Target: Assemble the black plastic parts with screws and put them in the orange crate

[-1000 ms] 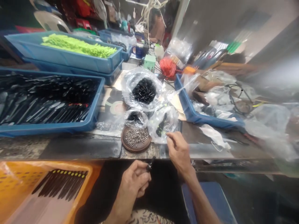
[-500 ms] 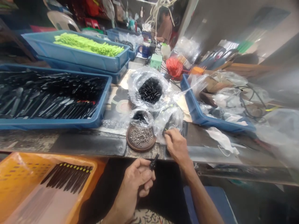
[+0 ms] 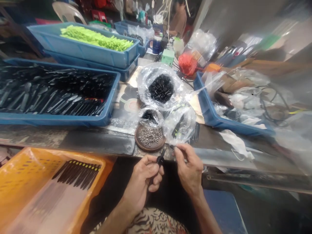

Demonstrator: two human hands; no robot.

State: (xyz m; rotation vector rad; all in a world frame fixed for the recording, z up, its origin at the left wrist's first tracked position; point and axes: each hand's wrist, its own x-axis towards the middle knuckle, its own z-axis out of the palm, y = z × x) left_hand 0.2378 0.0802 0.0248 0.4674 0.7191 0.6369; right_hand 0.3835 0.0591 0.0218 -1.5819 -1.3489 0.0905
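Observation:
Between thumb and fingers my left hand [image 3: 146,177] grips a small black plastic part [image 3: 160,160], its thin stem pointing up. My right hand [image 3: 188,165], to the right of it, pinches a tiny dark piece [image 3: 172,147] at its fingertips, too small to name. Just beyond the right fingertips lies an open clear bag [image 3: 180,125] holding dark and yellow-green bits. A round brown dish [image 3: 138,143] of small metal pins [image 3: 151,135] stands past my left hand. Behind the dish are a small bag of black pieces [image 3: 149,116] and a larger bag of black parts [image 3: 161,88].
A blue tray [image 3: 102,119] of long black parts stands left; another blue tray [image 3: 85,45] behind it carries bright green pieces. On the right a blue tray [image 3: 234,125] holds plastic bags. An orange crate [image 3: 24,162] with black strips sits lower left. Another person [image 3: 177,21] is at the back.
My right hand has come back from the clear bag toward me, now with a tiny dark piece. My left hand still grips the black part, slightly higher. The view has shifted a little.

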